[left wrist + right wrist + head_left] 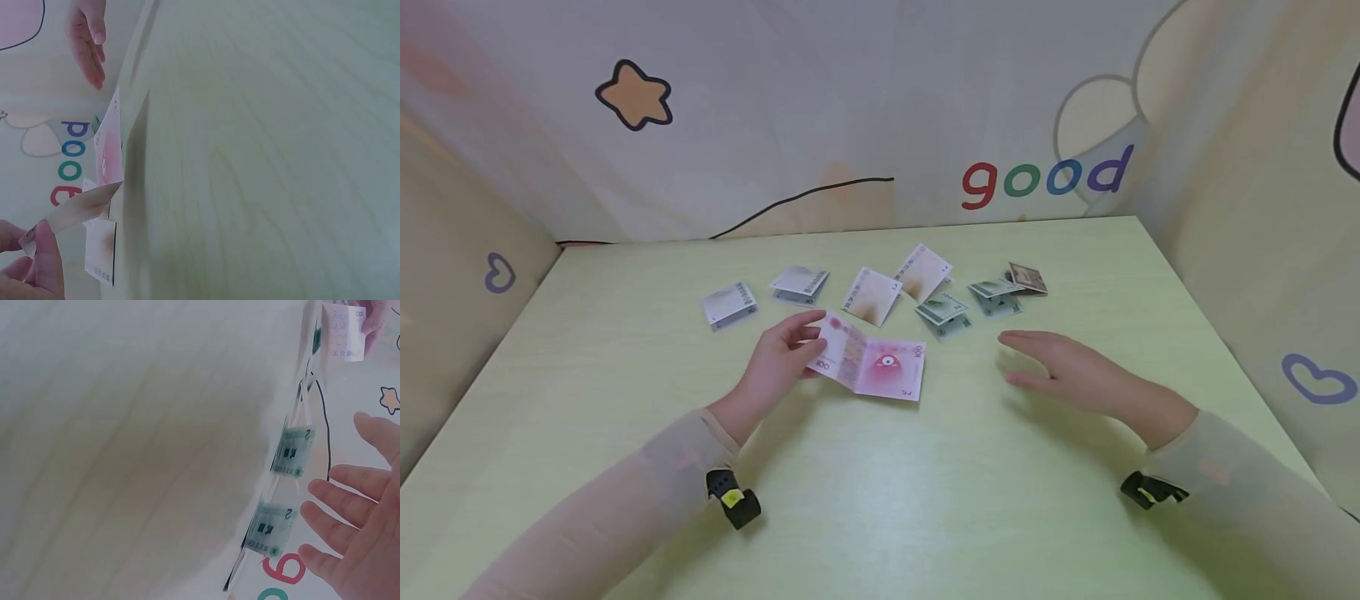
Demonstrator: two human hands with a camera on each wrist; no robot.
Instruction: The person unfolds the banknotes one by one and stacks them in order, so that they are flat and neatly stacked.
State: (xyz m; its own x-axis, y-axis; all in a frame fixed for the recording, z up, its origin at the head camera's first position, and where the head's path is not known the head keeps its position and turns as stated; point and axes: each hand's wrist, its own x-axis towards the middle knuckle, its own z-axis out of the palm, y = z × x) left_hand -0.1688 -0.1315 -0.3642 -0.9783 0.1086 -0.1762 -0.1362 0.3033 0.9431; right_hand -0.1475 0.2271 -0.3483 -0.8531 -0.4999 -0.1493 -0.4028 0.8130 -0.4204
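Note:
A pink 100 banknote [891, 371], creased down its middle, is pinched at its left end between the thumb and fingers of my left hand [781, 350]. In the left wrist view that thumb [47, 256] presses on the note's edge, and the note [109, 156] bends at its fold. My right hand [1067, 371] is off to the right above the table, fingers extended, holding nothing. Nearest to it are two folded green banknotes [943, 312]; the right wrist view shows both standing half folded, one green note [270, 528] beside the spread fingers.
Several other folded notes stand along the back of the table [880, 500]: grey-green notes [730, 305] at left, pale notes [871, 296] in the middle, a small brown note [1027, 278] at right. Printed cloth walls [820, 108] enclose the table's back and sides.

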